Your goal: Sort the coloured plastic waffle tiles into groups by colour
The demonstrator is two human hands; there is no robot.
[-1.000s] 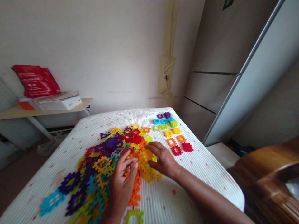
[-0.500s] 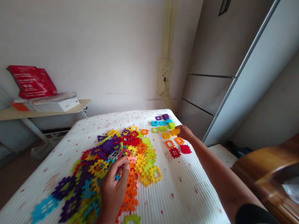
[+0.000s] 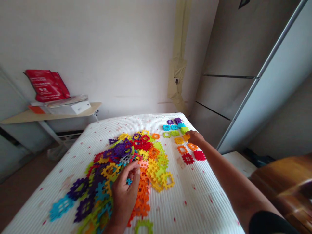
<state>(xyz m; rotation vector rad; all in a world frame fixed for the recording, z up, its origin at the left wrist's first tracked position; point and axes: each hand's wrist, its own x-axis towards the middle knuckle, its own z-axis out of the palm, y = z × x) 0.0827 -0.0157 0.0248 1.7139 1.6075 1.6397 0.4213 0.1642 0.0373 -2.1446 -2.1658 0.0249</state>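
My right hand (image 3: 195,138) pinches a yellow-orange interlocking plastic tile (image 3: 186,137) at the right side of the bed-like padded surface. Beside it lies a flat yellow-orange tile (image 3: 178,140). Sorted tiles sit in short rows around it: purple (image 3: 177,120), blue (image 3: 174,127), lime green (image 3: 174,133), orange (image 3: 182,149) and red (image 3: 200,155). My left hand (image 3: 124,193) hovers over or rests on a mixed heap of tiles (image 3: 120,149). Its fingers are loosely curled, with a gap to the thumb and nothing visible between them. A pink tile (image 3: 143,164) lies near its fingertips.
The surface has a white ribbed cover (image 3: 185,185) with small red marks. A side table (image 3: 19,117) at left bears a red bag (image 3: 47,86) and a white box (image 3: 73,107). A tall grey cabinet (image 3: 226,91) and a wooden chair-like object (image 3: 280,175) stand at right.
The whole view has shifted, so the scene sits a little farther right. My right hand stays by the yellow-orange tiles, its held tile now showing less. The left hand keeps its place over the heap.
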